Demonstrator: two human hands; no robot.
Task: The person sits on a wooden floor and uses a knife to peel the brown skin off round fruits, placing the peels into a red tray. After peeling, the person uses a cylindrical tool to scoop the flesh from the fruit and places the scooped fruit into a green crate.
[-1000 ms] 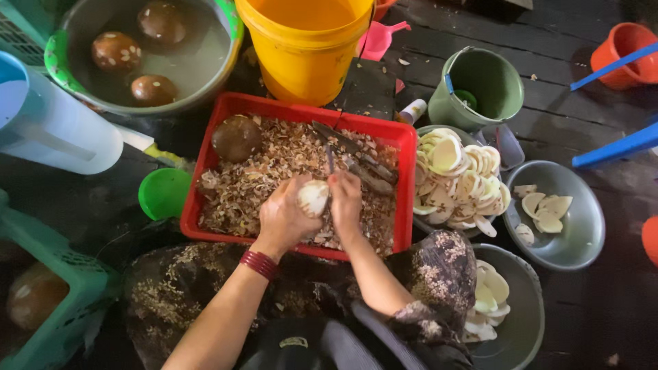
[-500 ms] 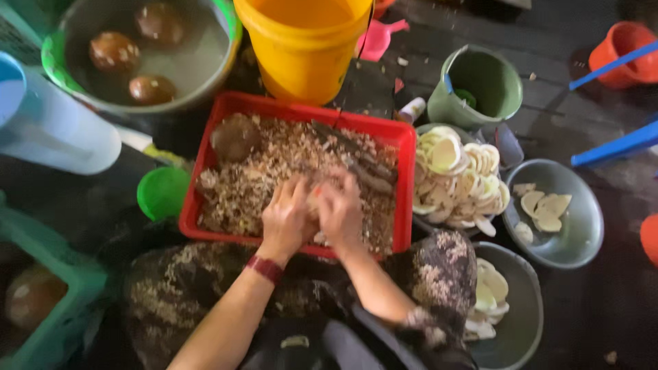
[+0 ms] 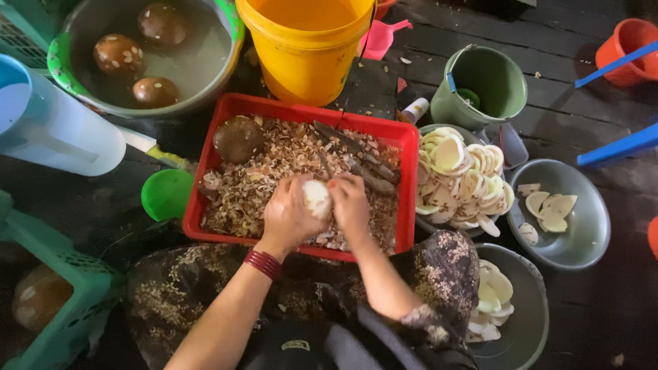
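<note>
Dark wooden floor boards carry everything we work over. Nearest, our left hand [image 3: 288, 218] cups a pale peeled kernel [image 3: 317, 198] while our right hand [image 3: 351, 205] closes against it, both above the red tray [image 3: 411, 199] of brown shavings. We judge that paring is under way; turning the kernel seems called for. Right sits a bowl of white slices [image 3: 462, 171], farther a yellow bucket [image 3: 305, 51].

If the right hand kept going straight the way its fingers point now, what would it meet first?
The right hand points up-frame over the red tray. It would probably first meet the long dark pieces lying on the shavings, though depth is unclear.
</note>
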